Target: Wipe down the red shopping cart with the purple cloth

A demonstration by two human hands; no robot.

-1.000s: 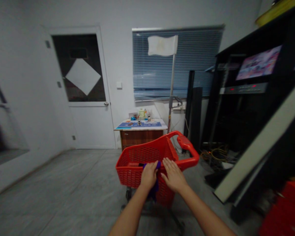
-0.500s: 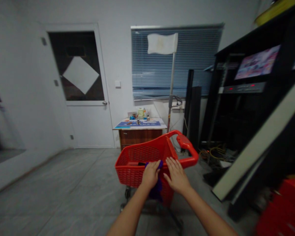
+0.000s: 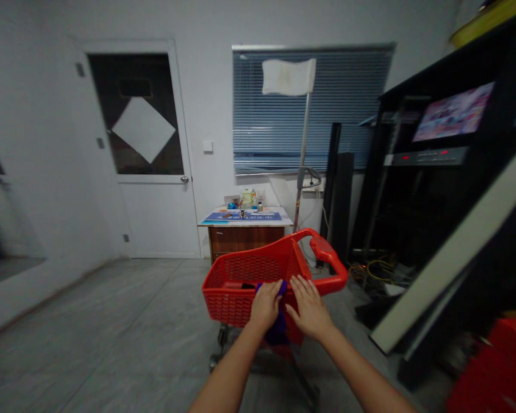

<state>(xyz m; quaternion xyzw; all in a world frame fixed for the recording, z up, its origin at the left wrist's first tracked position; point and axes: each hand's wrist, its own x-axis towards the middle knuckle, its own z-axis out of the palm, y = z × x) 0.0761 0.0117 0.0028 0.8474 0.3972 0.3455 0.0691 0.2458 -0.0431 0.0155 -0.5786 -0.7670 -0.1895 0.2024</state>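
A red plastic shopping cart (image 3: 232, 304) stands on the grey floor in front of me, its handle at the right. My left hand (image 3: 265, 305) is closed on a purple cloth (image 3: 278, 330) at the cart's near rim; the cloth hangs down over the outside of the basket. Just right of it, my right hand (image 3: 308, 305) lies on the rim near the handle, fingers stretched and slightly apart, holding nothing. A small dark object (image 3: 248, 285) shows inside the basket, partly hidden.
Behind the cart is a wooden cabinet (image 3: 247, 238) with small items on top. A flag pole (image 3: 304, 132) rises beside it. At the right, a pale board (image 3: 451, 252) leans near a black rack (image 3: 438, 189). A white door (image 3: 157, 221) is at the left.
My left hand has shifted slightly right along the rim with the cloth. The cloth's hanging part has moved a little. The view has turned slightly; my right hand stays in place.
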